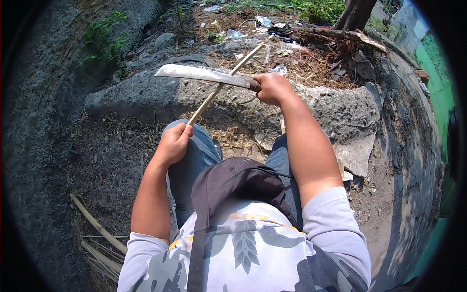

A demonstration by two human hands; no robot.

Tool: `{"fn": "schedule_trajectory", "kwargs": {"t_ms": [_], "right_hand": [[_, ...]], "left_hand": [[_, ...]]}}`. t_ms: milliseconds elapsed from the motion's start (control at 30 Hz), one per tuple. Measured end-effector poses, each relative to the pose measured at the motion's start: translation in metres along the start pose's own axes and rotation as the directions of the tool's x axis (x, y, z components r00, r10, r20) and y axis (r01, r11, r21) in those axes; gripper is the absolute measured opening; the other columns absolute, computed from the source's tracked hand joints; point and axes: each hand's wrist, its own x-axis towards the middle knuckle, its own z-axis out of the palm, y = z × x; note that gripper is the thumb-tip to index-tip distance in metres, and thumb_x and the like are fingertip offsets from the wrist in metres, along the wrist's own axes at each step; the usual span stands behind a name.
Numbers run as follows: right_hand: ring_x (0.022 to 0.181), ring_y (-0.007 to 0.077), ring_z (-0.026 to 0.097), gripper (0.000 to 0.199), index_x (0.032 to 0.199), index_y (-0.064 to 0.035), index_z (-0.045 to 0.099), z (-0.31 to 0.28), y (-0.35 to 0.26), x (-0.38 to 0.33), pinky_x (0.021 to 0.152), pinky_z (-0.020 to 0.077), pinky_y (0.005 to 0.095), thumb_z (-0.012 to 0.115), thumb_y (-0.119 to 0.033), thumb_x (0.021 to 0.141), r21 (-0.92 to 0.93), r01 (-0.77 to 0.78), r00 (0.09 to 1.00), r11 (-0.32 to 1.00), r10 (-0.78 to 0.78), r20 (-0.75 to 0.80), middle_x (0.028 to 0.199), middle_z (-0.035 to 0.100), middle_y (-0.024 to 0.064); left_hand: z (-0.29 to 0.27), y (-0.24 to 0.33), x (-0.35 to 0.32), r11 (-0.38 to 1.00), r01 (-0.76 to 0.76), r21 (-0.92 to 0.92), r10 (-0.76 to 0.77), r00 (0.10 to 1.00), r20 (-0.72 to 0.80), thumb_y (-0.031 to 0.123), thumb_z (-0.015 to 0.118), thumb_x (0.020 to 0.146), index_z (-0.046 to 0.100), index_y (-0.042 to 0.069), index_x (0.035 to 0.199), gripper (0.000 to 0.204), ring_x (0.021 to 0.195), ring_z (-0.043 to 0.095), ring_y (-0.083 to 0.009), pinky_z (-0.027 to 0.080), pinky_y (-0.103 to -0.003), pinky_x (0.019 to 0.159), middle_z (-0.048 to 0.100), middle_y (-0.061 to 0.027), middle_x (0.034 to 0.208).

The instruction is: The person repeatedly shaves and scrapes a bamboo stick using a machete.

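My right hand (274,89) is closed round the dark handle of a machete (206,74), whose long blade points to the left. Beneath the blade, and touching or nearly touching it, a thin pale strip of bamboo or wood (206,103) slants up and away to the right. The strip's near end is gripped in my left hand (173,141), just over my left knee. The blade crosses the strip around its middle. Part of the strip is hidden behind the blade.
A rough concrete block (335,109) lies in front of my knees. Dry litter and scraps cover the ground beyond it, near a tree trunk (357,14). Several pale strips (99,226) lie at lower left. A dark bag (238,185) rests on my lap.
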Motion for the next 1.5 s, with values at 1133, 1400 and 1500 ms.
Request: {"fn": "schedule_trajectory", "kwargs": {"t_ms": [1133, 1400, 1500], "right_hand": [[0.111, 0.034, 0.071, 0.034, 0.115, -0.0127, 0.072, 0.014, 0.073, 0.019, 0.097, 0.0555, 0.042, 0.064, -0.022, 0.084, 0.43, -0.44, 0.851, 0.788, 0.519, -0.079, 0.118, 0.074, 0.0181], [0.098, 0.0313, 0.073, 0.031, 0.106, -0.0093, 0.07, 0.013, 0.075, 0.033, 0.087, 0.0573, 0.0386, 0.068, -0.025, 0.079, 0.4, -0.282, 0.903, 0.872, 0.382, -0.196, 0.104, 0.075, 0.0146], [0.081, 0.0242, 0.072, 0.031, 0.102, -0.0075, 0.068, 0.017, 0.082, 0.035, 0.074, 0.0574, 0.0361, 0.073, -0.024, 0.076, 0.617, -0.289, 0.93, 0.732, 0.368, -0.001, 0.089, 0.073, 0.0109]], "left_hand": [[-0.002, 0.005, 0.002, 1.0, 0.004, 0.021, -0.005, 0.998, 0.066, 0.029, 0.054, 0.109, 0.065, 0.001, 0.089, 0.036, 0.067, 0.049, -0.0128, 0.042, -0.033, 0.062, 0.054, -0.0022, 0.069], [-0.004, -0.001, 0.001, 1.0, 0.02, -0.021, -0.018, 0.998, 0.061, 0.031, 0.053, 0.109, 0.064, 0.002, 0.089, 0.036, 0.07, 0.048, -0.0119, 0.041, -0.032, 0.064, 0.052, -0.0005, 0.072], [-0.003, 0.004, 0.003, 1.0, 0.021, 0.005, -0.021, 0.997, 0.072, 0.031, 0.053, 0.109, 0.064, 0.002, 0.089, 0.037, 0.07, 0.048, -0.0118, 0.041, -0.032, 0.065, 0.052, -0.0003, 0.072]]}}
